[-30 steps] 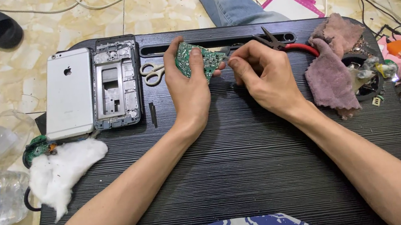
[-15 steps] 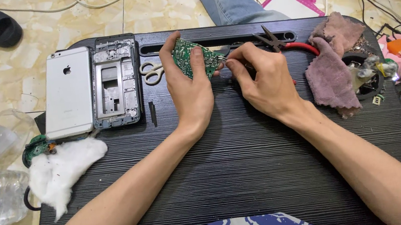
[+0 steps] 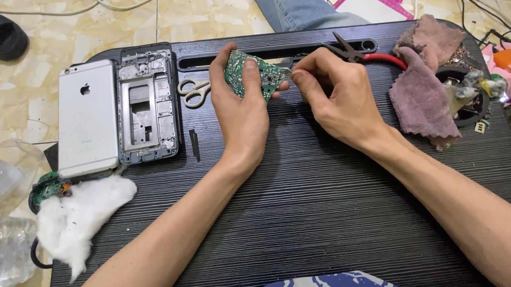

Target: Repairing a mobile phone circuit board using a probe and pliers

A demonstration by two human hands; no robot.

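A small green circuit board (image 3: 243,70) stands tilted in my left hand (image 3: 240,108), thumb on its face, over the far middle of a black lap table (image 3: 313,207). My right hand (image 3: 336,94) is beside it with fingertips pinched at the board's right edge; whether a small tool or part is in them cannot be made out. Red-handled pliers (image 3: 365,56) lie just behind my right hand.
A silver phone back (image 3: 87,117) and a grey phone frame (image 3: 146,104) lie at the far left, scissors (image 3: 194,93) beside them. White cotton (image 3: 76,214) sits at the left edge, mauve cloths (image 3: 424,91) at the right. Another person's jeans leg (image 3: 291,0) is beyond the table.
My right hand shifted slightly to the right along the board's edge, and the board tilted a little more upright in my left hand.
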